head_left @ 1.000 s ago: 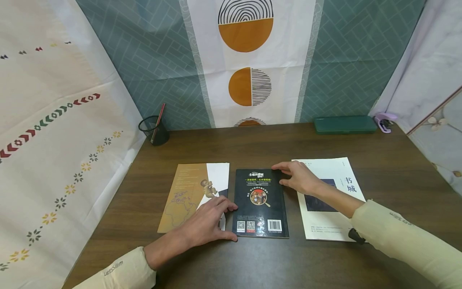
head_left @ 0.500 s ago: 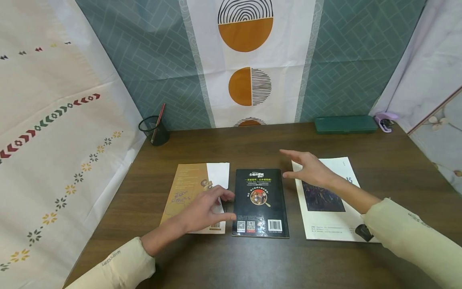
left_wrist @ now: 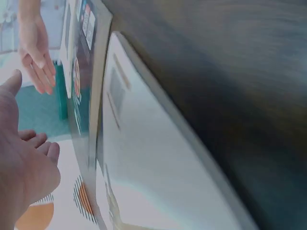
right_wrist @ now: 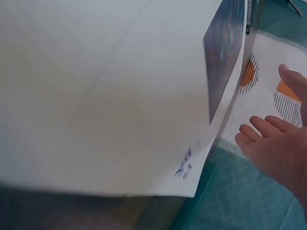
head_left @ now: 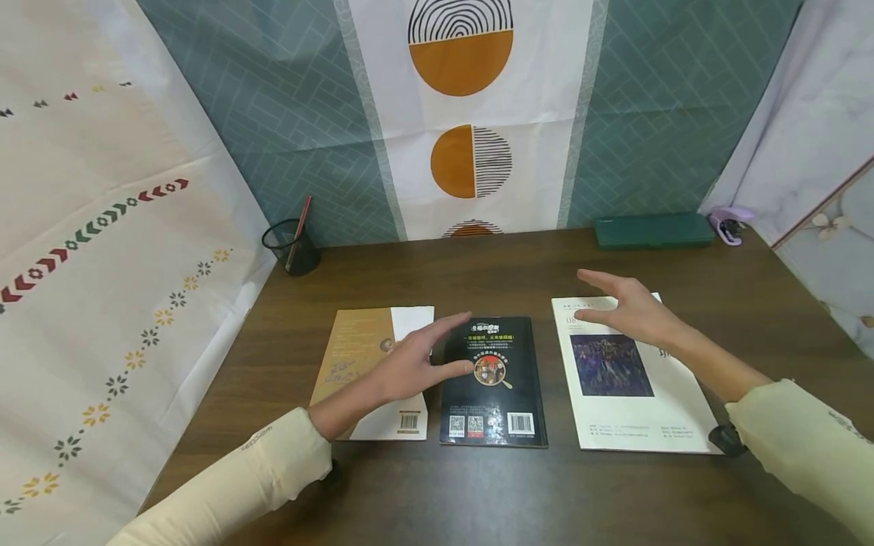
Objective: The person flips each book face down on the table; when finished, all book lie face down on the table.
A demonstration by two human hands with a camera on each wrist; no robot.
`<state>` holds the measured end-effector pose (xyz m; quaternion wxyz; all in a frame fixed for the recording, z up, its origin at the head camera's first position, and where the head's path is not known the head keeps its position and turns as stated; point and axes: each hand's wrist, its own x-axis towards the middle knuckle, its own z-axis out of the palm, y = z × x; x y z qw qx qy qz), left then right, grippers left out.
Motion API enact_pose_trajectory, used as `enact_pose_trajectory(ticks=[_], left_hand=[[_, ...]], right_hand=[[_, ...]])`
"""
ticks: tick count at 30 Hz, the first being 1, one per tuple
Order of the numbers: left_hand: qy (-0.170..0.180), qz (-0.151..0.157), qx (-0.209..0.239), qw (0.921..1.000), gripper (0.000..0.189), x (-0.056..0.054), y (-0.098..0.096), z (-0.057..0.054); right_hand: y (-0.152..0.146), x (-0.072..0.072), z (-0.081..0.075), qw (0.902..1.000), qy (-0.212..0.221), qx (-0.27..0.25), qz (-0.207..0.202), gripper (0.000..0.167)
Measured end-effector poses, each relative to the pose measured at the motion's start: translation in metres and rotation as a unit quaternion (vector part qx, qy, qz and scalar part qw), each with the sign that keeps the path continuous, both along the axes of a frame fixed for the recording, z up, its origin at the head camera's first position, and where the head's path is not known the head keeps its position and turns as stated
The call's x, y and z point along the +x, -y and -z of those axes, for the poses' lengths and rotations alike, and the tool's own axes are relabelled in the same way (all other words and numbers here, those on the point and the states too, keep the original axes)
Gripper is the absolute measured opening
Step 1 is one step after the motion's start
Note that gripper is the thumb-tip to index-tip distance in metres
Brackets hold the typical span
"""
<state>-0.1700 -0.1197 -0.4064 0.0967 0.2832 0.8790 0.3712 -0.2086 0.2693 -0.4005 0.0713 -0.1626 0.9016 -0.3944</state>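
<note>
Three books lie side by side on the brown table. My left hand [head_left: 410, 364] is raised over the gap between the tan-and-white book [head_left: 348, 356] and the black book [head_left: 492, 409], its thumb and fingers spread apart and holding nothing. It hides part of the tan-and-white book. Above the upper part of the white book [head_left: 614, 425] hovers my right hand [head_left: 635, 311], fingers extended, also holding nothing. In the left wrist view the left hand [left_wrist: 24, 163] stands clear of the books. The right wrist view has the right hand [right_wrist: 278, 143] off the white book's [right_wrist: 120, 96] surface.
At the back left of the table [head_left: 451, 493] stands a black mesh pen cup [head_left: 300, 254] with a pencil [head_left: 299, 227] in it. A green case [head_left: 653, 231] and a purple stapler-like object [head_left: 729, 225] lie at the back right. Patterned cloths hang behind and at the sides.
Both hands have left the black book's edges and lifted. The right hand has moved right, over the white book; the left has risen and shifted slightly right and farther away.
</note>
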Motion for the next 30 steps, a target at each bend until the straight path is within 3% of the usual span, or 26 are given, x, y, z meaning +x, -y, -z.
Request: enact_pose_trajectory(ticks=[5, 12, 20, 25, 30], left_hand=[[0.013, 0.03, 0.01, 0.9994, 0.096, -0.009, -0.026, -0.002], [0.028, 0.095, -0.003, 0.995, 0.11, -0.012, -0.063, -0.003], [0.033, 0.173, -0.01, 0.9844, 0.12, -0.006, -0.104, 0.006], [0.055, 0.219, -0.026, 0.9739, 0.123, 0.002, -0.122, 0.012], [0.043, 0.244, -0.086, 0.9649, 0.121, 0.01, -0.133, 0.018]], right_hand=[[-0.023, -0.002, 0.0, 0.9992, 0.014, 0.026, 0.028, 0.087], [-0.049, -0.003, 0.007, 0.9946, 0.056, 0.063, 0.06, 0.089], [-0.069, 0.0, 0.015, 0.9919, 0.05, 0.08, 0.085, 0.081], [-0.078, 0.001, 0.017, 0.9923, 0.034, 0.085, 0.083, 0.072], [-0.081, 0.002, 0.016, 0.9932, 0.029, 0.085, 0.075, 0.068]])
